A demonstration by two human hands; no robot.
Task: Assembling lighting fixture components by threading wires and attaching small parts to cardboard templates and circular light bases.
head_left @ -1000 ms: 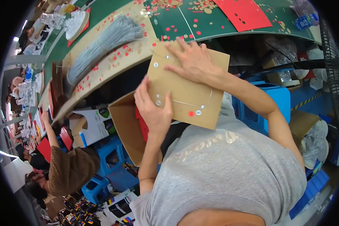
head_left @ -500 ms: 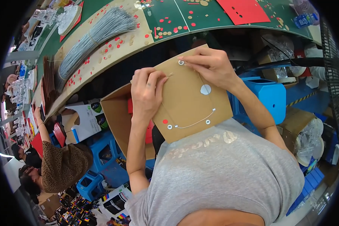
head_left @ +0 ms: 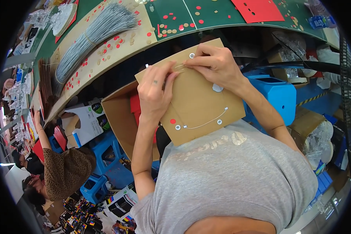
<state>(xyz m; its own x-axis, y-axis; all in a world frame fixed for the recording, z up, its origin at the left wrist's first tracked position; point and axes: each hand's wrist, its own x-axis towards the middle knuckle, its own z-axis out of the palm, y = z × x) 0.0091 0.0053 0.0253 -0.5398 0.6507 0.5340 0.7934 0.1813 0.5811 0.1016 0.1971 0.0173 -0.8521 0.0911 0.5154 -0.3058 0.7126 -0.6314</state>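
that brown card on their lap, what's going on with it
A person in a grey shirt holds a brown cardboard sheet against their chest, below the edge of a green worktable. Both hands work at its upper edge: the left hand and right hand pinch a thin clear cord near a white eyelet. Another cord already runs between eyelets lower down.

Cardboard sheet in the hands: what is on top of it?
On the cardboard sheet lie a thin cord between white eyelets, a white disc and a red dot. Left hand and right hand cover the top edge.
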